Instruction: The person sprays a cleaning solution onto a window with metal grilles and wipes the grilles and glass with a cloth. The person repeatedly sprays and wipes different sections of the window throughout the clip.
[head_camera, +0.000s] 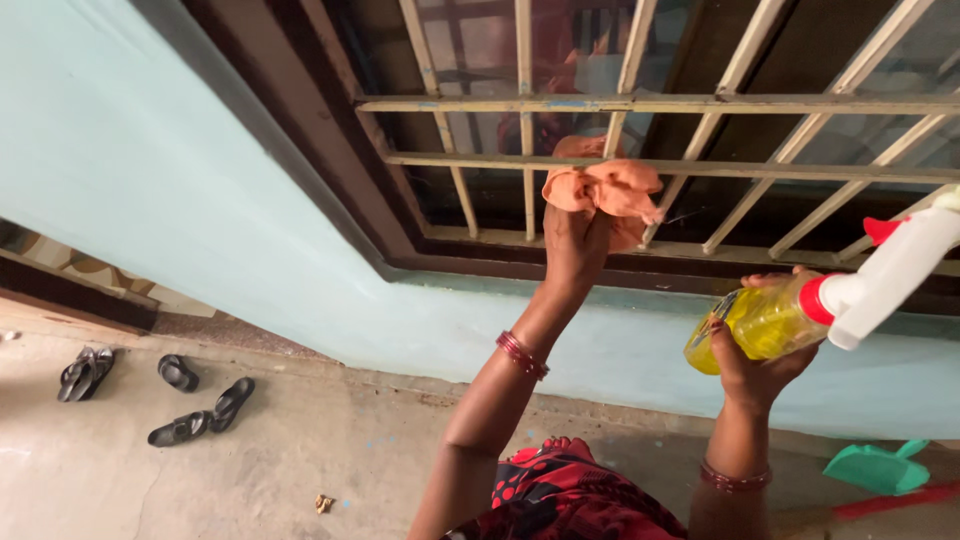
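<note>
My left hand (575, 245) is raised to the window and grips a bunched orange cloth (603, 187), pressed against the metal window bars (640, 166). My right hand (757, 365) holds a spray bottle (770, 320) of yellow liquid, tilted, with its white and red trigger head (895, 265) pointing up and right. Both wrists wear dark red bangles. The window has cream bars in front of dark glass, set in a brown frame (300, 130).
A pale blue-green wall (150, 170) runs under the window. Black sandals (200, 410) lie on the concrete floor at the left. A green dustpan (878, 468) and a red handle (890, 500) lie at the lower right.
</note>
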